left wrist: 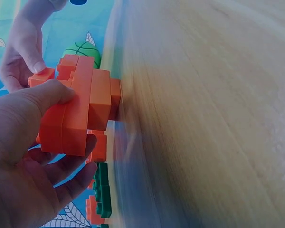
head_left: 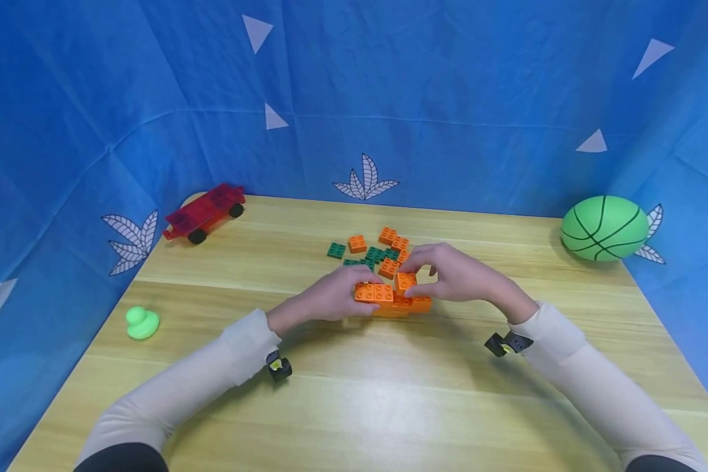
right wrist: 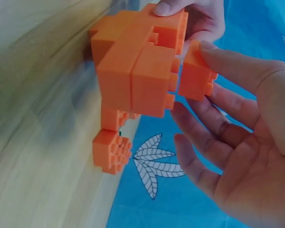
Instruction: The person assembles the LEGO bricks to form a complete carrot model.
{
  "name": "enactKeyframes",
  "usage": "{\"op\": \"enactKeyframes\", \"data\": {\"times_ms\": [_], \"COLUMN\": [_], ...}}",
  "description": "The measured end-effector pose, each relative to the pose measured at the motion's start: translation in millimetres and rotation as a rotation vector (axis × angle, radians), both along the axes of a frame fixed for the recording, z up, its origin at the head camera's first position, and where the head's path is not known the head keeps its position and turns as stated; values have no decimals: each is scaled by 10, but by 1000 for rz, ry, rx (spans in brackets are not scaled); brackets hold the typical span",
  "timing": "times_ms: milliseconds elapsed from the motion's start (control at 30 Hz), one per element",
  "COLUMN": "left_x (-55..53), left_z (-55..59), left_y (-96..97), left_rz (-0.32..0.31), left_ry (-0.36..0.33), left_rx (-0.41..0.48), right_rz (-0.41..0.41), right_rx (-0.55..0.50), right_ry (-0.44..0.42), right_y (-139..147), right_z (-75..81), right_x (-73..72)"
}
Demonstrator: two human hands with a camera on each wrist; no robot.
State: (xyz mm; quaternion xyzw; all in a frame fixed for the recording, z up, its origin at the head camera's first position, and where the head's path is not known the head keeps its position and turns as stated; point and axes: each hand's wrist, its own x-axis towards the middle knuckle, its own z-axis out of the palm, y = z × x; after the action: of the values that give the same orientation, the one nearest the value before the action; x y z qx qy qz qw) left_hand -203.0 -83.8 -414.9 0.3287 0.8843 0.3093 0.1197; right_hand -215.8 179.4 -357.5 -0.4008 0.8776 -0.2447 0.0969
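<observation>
Two bare hands work at an orange brick assembly [head_left: 383,294] at the middle of the wooden table [head_left: 401,406]. The left hand [head_left: 337,295] grips its left end, thumb on the near side and fingers on the far. The right hand [head_left: 457,274] pinches a single orange brick [right wrist: 192,73] between thumb and fingers, above the assembly's right part; whether this brick touches the studs below is hard to tell. Just beyond lie loose orange bricks [head_left: 357,244] and green bricks [head_left: 336,250]. Periphery: red wheeled toy [head_left: 205,213], far left; green toy duck [head_left: 143,324], left; green ball [head_left: 604,229], far right.
</observation>
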Motion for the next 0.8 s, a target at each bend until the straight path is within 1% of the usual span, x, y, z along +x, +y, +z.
{"op": "enactKeyframes", "data": {"times_ms": [133,333,567,800], "left_x": [-4,-1,-1,-11], "left_z": [6,8,0,9], "left_y": [3,4,1,-12], "left_rz": [-3,7,8,8], "left_ry": [-3,-16,-14,-11], "left_rx": [3,-5,-17,-23], "right_rz": [13,12,-2,3], "right_rx": [6,42,119,107], "right_ry": [-13,2,33,42], "right_y": [-12,-56,-116,-130], "right_z": [-34,-55,-88,-103], "right_x": [1,17,53,66]}}
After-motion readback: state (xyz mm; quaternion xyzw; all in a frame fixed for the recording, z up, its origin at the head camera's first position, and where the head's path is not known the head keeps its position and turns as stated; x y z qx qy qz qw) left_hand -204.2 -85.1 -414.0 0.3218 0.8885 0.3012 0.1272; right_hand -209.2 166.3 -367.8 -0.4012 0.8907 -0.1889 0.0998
